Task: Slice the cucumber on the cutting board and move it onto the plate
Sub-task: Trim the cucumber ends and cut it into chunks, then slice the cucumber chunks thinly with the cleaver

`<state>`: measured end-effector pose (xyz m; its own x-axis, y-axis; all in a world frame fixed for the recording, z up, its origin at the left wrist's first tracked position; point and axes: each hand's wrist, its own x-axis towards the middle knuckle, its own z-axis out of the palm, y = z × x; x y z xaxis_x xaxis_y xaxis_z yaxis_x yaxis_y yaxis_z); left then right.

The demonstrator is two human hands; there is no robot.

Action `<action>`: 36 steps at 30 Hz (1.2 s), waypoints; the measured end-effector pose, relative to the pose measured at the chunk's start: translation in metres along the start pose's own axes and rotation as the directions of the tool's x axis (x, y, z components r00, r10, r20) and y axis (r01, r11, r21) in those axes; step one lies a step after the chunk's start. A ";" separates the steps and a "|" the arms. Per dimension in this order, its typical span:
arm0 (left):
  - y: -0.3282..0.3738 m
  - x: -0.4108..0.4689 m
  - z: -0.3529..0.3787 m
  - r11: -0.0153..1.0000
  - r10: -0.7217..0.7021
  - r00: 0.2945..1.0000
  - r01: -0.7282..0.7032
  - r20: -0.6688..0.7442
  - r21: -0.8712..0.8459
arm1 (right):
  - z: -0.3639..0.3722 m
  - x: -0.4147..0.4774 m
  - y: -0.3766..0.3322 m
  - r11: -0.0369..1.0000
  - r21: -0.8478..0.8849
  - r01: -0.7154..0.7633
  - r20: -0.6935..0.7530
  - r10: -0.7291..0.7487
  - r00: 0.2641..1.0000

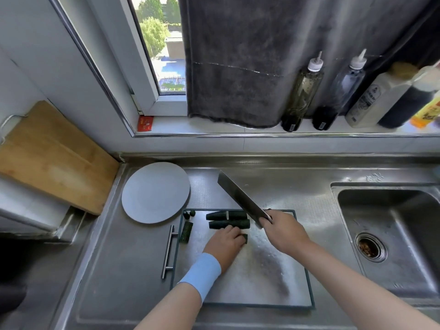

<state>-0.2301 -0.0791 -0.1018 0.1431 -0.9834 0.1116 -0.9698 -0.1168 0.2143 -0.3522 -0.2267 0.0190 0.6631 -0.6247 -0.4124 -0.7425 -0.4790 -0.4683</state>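
A steel cutting board (259, 277) with a dark rim lies on the counter. Two long dark-green cucumber pieces (226, 219) lie side by side at its far edge. My left hand (226, 244), a blue band on its wrist, covers and grips another cucumber piece (245, 238) whose end pokes out at the fingertips. A shorter piece (186, 231) and small end bits (190, 213) sit at the board's left edge. My right hand (283, 232) grips the handle of a cleaver (240, 197), blade raised and pointing far-left. The round grey plate (156, 191) sits bare beside the board's far-left corner.
A sink (390, 236) with a drain lies to the right. A wooden board (52, 158) leans at the left wall. Several bottles (302, 94) stand on the windowsill beside a hanging grey towel (238, 63). A steel bar handle (169, 251) runs along the board's left.
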 end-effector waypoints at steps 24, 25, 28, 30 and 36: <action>-0.038 -0.016 -0.029 0.800 -0.590 0.796 0.554 -0.134 -0.229 | 0.009 0.005 -0.018 1.000 0.019 0.023 -0.005 -0.023 1.000; -0.031 -0.006 -0.028 0.831 -0.539 0.831 0.496 -0.141 -0.253 | 0.004 0.005 -0.013 1.000 0.020 0.005 -0.017 -0.004 1.000; -0.007 0.028 -0.025 0.878 -0.421 0.898 0.368 -0.128 -0.305 | -0.009 0.005 0.004 0.999 0.023 -0.034 -0.052 0.035 0.998; 0.008 0.051 -0.021 0.884 -0.377 0.920 0.322 -0.110 -0.339 | -0.017 0.005 0.017 0.999 0.016 -0.048 -0.081 0.049 0.995; 0.038 0.101 -0.007 0.927 -0.311 0.950 0.306 0.014 -0.218 | -0.031 0.003 0.051 0.993 0.017 -0.115 -0.125 0.117 0.985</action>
<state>-0.2508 -0.1819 -0.0754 0.4346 -0.9003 0.0262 -0.8119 -0.3790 0.4441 -0.3909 -0.2724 0.0182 0.5549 -0.7483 -0.3634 -0.8124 -0.3934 -0.4304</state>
